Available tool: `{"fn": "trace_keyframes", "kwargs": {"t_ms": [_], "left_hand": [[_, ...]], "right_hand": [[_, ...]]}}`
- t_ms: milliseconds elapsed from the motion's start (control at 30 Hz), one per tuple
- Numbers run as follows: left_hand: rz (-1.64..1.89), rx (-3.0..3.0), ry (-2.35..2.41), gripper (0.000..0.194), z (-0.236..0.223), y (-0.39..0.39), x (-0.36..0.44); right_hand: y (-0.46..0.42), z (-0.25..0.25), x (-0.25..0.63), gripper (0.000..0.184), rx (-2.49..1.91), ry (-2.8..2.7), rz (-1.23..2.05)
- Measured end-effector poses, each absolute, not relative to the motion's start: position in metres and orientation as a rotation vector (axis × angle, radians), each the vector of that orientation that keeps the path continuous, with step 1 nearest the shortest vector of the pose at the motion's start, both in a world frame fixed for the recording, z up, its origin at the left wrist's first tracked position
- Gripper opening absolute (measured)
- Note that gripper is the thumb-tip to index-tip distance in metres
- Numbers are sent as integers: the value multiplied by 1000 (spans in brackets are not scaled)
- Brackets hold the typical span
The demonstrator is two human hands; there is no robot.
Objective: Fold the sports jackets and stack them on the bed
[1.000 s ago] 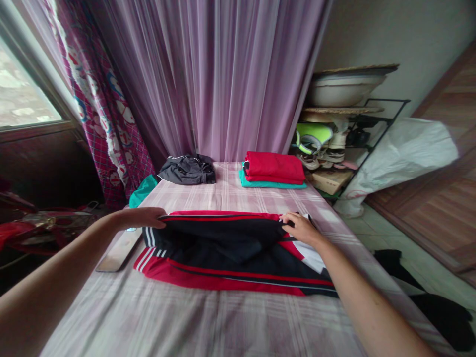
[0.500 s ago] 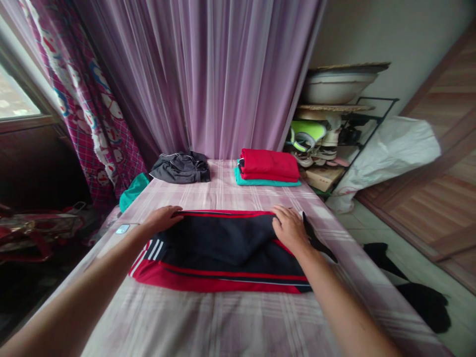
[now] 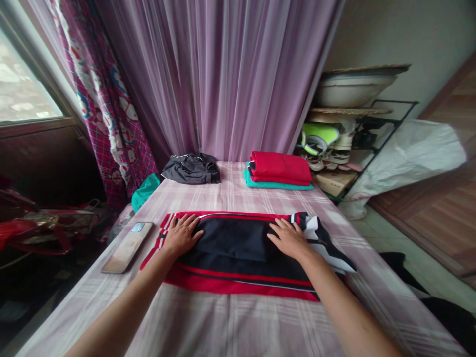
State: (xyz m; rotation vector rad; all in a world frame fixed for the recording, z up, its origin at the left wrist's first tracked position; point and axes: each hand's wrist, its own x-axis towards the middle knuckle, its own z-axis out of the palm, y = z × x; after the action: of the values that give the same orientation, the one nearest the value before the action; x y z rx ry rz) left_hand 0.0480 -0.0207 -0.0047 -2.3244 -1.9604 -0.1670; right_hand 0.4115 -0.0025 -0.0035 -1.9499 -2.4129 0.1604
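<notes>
A black and red jacket point(image 3: 230, 240) with white stripes lies folded into a wide band across the bed-like surface in front of me. My left hand point(image 3: 182, 235) rests on its left part, palm down with the fingers spread. On the right part lies my right hand point(image 3: 288, 238), its fingers also apart and flat on the cloth. The collar end, with white lining and striped trim, sticks out beyond my right hand. A phone point(image 3: 128, 248) lies face down left of the garment.
Behind are a crumpled dark grey garment point(image 3: 191, 168) and a folded red garment point(image 3: 280, 167) on a teal one point(image 3: 278, 186). A shoe rack point(image 3: 396, 124) with a basin point(image 3: 355, 89) stands right, beside a white plastic bag point(image 3: 409, 158). Purple curtains point(image 3: 230, 79) hang behind.
My left hand has moved from the jacket's far left edge onto its top and opened out. My right hand has flattened. The view has shifted left, showing the whole phone.
</notes>
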Motion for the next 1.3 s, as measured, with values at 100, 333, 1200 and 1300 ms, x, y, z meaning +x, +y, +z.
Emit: {"fn": "trace_keyframes", "kwargs": {"t_ms": [100,333,1200,1300], "left_hand": [[-160,-2333,-1978,54,-4,-17,47],[-132,-2301,-1960,57,-2,-18,47],[-673,-2430,-1595,26,11,-48,94],[-597,-2750,-1423,25,15,-68,152]], "right_hand": [[-2,23,377,47,-1803,-2338,121],[-3,8,324,55,-1703,-2418,264],[14,-30,521,49,-1844,-2122,28],[12,-23,518,47,-1890,-2171,18]]}}
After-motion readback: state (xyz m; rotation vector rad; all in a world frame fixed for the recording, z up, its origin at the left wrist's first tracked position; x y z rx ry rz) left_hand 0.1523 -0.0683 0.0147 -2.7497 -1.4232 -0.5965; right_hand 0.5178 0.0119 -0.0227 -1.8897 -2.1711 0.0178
